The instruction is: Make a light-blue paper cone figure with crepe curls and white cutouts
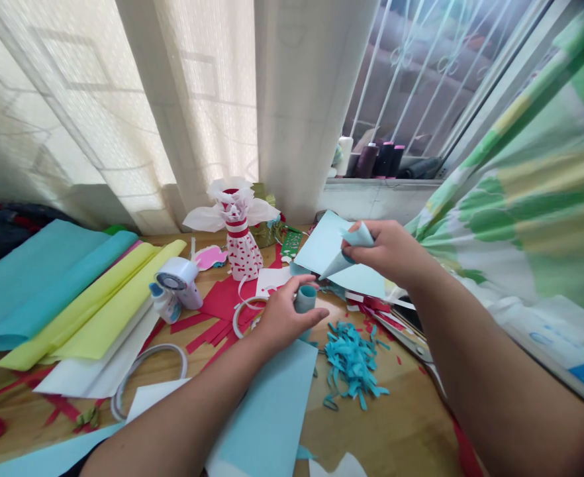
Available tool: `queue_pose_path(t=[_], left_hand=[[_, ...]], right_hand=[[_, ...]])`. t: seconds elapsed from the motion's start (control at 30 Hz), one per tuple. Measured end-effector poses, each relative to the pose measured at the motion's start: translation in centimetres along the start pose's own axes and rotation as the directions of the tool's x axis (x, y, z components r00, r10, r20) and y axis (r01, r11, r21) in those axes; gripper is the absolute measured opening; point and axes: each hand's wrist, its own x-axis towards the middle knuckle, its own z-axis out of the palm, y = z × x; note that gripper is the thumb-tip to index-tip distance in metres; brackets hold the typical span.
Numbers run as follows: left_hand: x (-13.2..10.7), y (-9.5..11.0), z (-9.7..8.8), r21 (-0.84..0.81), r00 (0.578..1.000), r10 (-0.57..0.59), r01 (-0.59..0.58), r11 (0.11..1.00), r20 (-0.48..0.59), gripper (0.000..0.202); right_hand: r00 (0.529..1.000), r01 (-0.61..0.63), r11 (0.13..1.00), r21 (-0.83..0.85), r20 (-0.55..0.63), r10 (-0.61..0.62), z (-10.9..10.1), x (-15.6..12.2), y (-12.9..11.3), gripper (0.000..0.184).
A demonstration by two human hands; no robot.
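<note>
My left hand (282, 317) is closed around a small rolled tube of light blue paper (304, 299), held upright above the table. My right hand (389, 250) pinches the curled corner of a light blue paper sheet (324, 252), lifted just above and to the right of the roll. A pile of teal paper shreds (352, 361) lies on the wooden table below both hands. A larger light blue sheet (272, 411) lies under my left forearm.
A red-and-white paper-wrapped bottle (240, 238) stands at the back. A white tape dispenser (179, 279), glue bottle (164, 303), teal and yellow paper sheets (73, 298), red scraps (222, 305) and white tape rings (143, 371) lie left. Scissors (404, 334) lie right. Curtain and window behind.
</note>
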Motion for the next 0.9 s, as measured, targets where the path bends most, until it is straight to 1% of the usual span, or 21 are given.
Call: queue_pose_path(t=[0.07,0.1,0.17,0.23,0.27,0.3,0.33,0.37,0.4,0.43,0.47,0.5,0.53,0.57,0.63,0.7,0.8,0.87,0.9], left_hand=[[0.1,0.3,-0.4,-0.089,0.999,0.031,-0.033,0.996,-0.021,0.062],[0.2,0.5,-0.7,-0.156,0.997,0.054,-0.061,0.986,-0.049,0.060],[0.4,1.0,-1.4,-0.273,0.984,0.079,-0.120,0.954,-0.157,0.049],[0.4,1.7,-2.4,-0.299,0.955,0.060,-0.150,0.942,-0.292,0.038],[0.2,2.0,-3.0,-0.273,0.938,0.040,-0.141,0.952,-0.344,0.034],[-0.1,2.4,-3.6,-0.245,0.933,0.022,-0.118,0.962,-0.360,0.031],[-0.6,2.7,-4.3,-0.198,0.937,0.004,-0.078,0.977,-0.348,0.028],[-1.2,3.0,-4.9,-0.113,0.954,-0.017,-0.018,0.993,-0.299,0.027],[-1.9,3.3,-5.4,0.000,0.974,-0.046,0.047,0.999,-0.221,0.026],[-2.6,3.6,-5.8,0.135,0.989,-0.075,0.092,0.987,-0.128,0.024],[-3.5,3.8,-6.2,0.271,0.993,-0.113,0.116,0.956,-0.027,0.023],[-4.3,3.9,-6.4,0.392,0.987,-0.149,0.112,0.913,0.066,0.022],[-5.1,4.0,-6.5,0.497,0.974,-0.182,0.092,0.863,0.137,0.020],[-5.8,4.1,-6.5,0.581,0.961,-0.213,0.071,0.811,0.179,0.018],[-7.1,3.9,-6.2,0.687,0.950,-0.253,0.059,0.724,0.185,0.018],[-8.1,3.5,-5.5,0.728,0.950,-0.280,0.093,0.679,0.140,0.025],[-9.2,2.9,-4.4,0.721,0.950,-0.306,0.170,0.671,0.060,0.038],[-9.6,2.4,-3.6,0.698,0.951,-0.309,0.216,0.683,0.007,0.042],[-9.7,2.1,-3.3,0.677,0.952,-0.307,0.237,0.697,-0.017,0.042]], right_hand=[[0.997,-0.060,0.998,-0.014,-0.041,0.059,0.6,-0.5,2.0,0.007],[0.995,-0.083,0.996,-0.026,-0.066,0.081,1.2,-0.8,3.1,0.009],[0.988,-0.121,0.991,-0.052,-0.103,0.116,2.7,-1.5,5.0,0.012],[0.982,-0.151,0.985,-0.088,-0.132,0.139,3.9,-2.3,6.5,0.015],[0.978,-0.164,0.981,-0.104,-0.148,0.148,4.2,-2.7,6.9,0.019],[0.973,-0.177,0.977,-0.118,-0.168,0.156,4.2,-3.1,7.2,0.023],[0.969,-0.188,0.973,-0.131,-0.187,0.162,4.0,-3.6,7.4,0.028],[0.965,-0.198,0.970,-0.143,-0.202,0.167,3.7,-4.1,7.4,0.032],[0.963,-0.203,0.966,-0.158,-0.209,0.168,3.3,-4.7,7.4,0.035],[0.964,-0.204,0.963,-0.176,-0.205,0.166,2.8,-5.3,7.3,0.037],[0.968,-0.198,0.960,-0.199,-0.190,0.161,2.4,-6.0,7.3,0.037],[0.974,-0.188,0.957,-0.223,-0.165,0.153,2.0,-6.8,7.3,0.037],[0.981,-0.171,0.954,-0.247,-0.130,0.142,1.8,-7.6,7.3,0.037],[0.987,-0.151,0.951,-0.270,-0.093,0.131,1.6,-8.3,7.5,0.036],[0.994,-0.112,0.945,-0.309,-0.031,0.108,1.6,-9.9,8.0,0.035],[0.996,-0.084,0.936,-0.341,-0.012,0.085,1.7,-11.1,8.7,0.037],[0.997,-0.058,0.925,-0.376,-0.071,0.034,2.1,-12.5,9.0,0.048],[0.994,-0.014,0.930,-0.367,-0.107,-0.028,2.7,-13.2,8.2,0.051],[0.992,0.027,0.937,-0.347,-0.105,-0.067,3.1,-13.6,7.4,0.049]])
